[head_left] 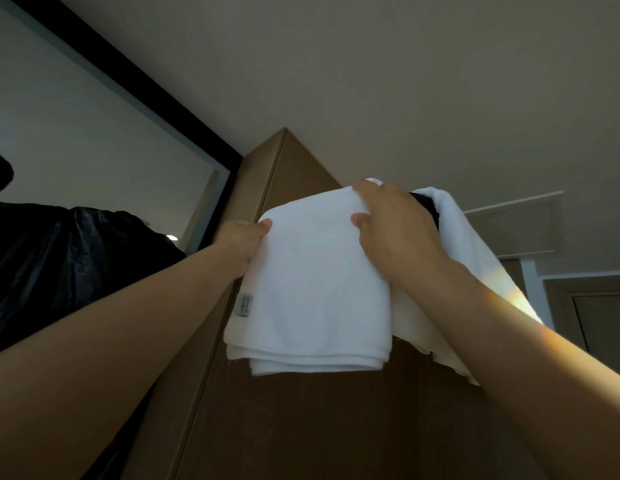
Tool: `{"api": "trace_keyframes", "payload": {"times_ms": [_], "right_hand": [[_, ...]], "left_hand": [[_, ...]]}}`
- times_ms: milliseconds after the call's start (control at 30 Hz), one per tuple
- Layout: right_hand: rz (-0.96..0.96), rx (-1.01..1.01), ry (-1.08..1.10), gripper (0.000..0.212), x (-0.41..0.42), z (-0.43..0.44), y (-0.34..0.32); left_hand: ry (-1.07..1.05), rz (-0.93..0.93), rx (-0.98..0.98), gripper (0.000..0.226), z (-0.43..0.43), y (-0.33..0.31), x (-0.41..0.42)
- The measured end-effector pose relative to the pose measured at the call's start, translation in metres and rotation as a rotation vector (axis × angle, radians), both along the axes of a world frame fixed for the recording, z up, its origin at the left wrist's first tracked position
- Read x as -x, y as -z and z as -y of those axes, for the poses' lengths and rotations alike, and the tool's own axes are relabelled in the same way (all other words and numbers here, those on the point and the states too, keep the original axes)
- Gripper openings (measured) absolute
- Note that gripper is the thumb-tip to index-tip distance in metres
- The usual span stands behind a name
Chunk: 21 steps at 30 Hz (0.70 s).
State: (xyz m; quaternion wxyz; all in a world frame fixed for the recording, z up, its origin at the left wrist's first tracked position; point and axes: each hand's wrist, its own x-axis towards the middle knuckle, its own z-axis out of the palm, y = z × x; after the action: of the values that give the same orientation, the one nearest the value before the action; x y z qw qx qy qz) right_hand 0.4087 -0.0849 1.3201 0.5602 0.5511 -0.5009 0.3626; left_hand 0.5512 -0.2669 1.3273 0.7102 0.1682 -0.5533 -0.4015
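A folded white towel [312, 292] hangs in front of a tall brown wooden cabinet [301, 420], raised high near the ceiling. My left hand [241, 245] pinches its upper left corner, thumb on the front. My right hand [395, 230] grips the towel's top edge, thumb on the front and fingers curled over the top. A small grey label [244, 305] is sewn on the towel's left edge. A second white cloth [475, 265] drapes down behind my right forearm, with something dark [428, 209] showing just behind my right hand.
A black-framed mirror [94, 140] fills the left, reflecting a person in a dark garment. The plain ceiling [371, 81] is just above the cabinet top. A pale door frame and panel [530, 237] stand at the right.
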Motion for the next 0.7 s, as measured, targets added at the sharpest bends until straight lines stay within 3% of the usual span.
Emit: {"api": "trace_keyframes", "payload": {"times_ms": [67,133,233,400,567,700], "right_hand": [[-0.043,0.044,0.135,0.028,-0.005,-0.001,-0.011],[-0.061,0.032,0.23,0.036,-0.009,-0.001,-0.021],[0.018,-0.137,0.229,0.051,-0.013,0.001,-0.032],[-0.027,-0.204,0.237,0.043,-0.011,0.008,-0.044],[0.047,-0.285,0.234,0.048,-0.014,0.005,-0.068],[-0.054,-0.229,0.317,0.047,-0.008,0.014,-0.062]], "left_hand": [[-0.068,0.004,0.01,0.035,0.003,-0.003,0.005],[-0.119,0.033,0.037,0.031,0.008,-0.002,0.009],[-0.136,0.058,0.079,0.03,0.015,0.002,0.012],[-0.238,0.104,0.151,0.035,0.017,0.008,0.01],[-0.298,0.087,0.182,0.02,0.013,0.007,0.003],[-0.242,0.216,0.079,0.05,0.011,0.015,0.0]]}}
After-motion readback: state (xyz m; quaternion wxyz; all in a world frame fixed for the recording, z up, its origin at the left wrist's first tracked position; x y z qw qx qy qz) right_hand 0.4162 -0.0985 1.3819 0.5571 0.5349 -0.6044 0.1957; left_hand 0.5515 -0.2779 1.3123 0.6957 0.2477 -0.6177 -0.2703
